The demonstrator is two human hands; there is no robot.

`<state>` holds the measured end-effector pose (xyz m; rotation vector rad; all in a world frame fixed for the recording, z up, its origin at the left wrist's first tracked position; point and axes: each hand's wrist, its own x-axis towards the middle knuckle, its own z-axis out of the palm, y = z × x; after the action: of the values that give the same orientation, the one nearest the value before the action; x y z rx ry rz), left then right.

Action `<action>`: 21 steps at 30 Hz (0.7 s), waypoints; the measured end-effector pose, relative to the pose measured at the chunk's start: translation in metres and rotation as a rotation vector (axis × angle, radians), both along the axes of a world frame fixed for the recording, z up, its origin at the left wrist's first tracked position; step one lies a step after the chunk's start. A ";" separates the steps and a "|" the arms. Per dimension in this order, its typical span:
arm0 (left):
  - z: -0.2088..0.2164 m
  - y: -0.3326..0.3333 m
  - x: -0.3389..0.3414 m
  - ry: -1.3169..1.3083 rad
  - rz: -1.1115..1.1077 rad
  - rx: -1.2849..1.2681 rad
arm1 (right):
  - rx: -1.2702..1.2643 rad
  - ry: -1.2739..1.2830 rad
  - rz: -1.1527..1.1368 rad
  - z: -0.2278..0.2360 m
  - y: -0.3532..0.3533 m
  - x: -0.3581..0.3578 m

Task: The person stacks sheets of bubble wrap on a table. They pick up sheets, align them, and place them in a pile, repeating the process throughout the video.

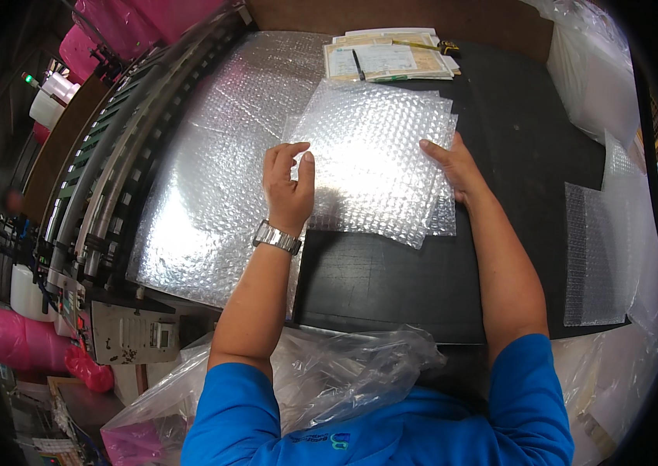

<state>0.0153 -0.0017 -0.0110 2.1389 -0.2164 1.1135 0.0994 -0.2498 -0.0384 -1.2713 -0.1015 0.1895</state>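
Lying between both hands (288,186) (457,167): bubble-wrap sheets (376,163).
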 end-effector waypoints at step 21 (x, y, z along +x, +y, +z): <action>0.004 0.000 -0.005 -0.185 0.071 0.111 | -0.182 -0.133 -0.108 -0.006 0.004 0.002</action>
<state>0.0104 -0.0013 -0.0072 2.1544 -0.2950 1.3707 0.1011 -0.2462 -0.0441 -1.4664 -0.1316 0.0209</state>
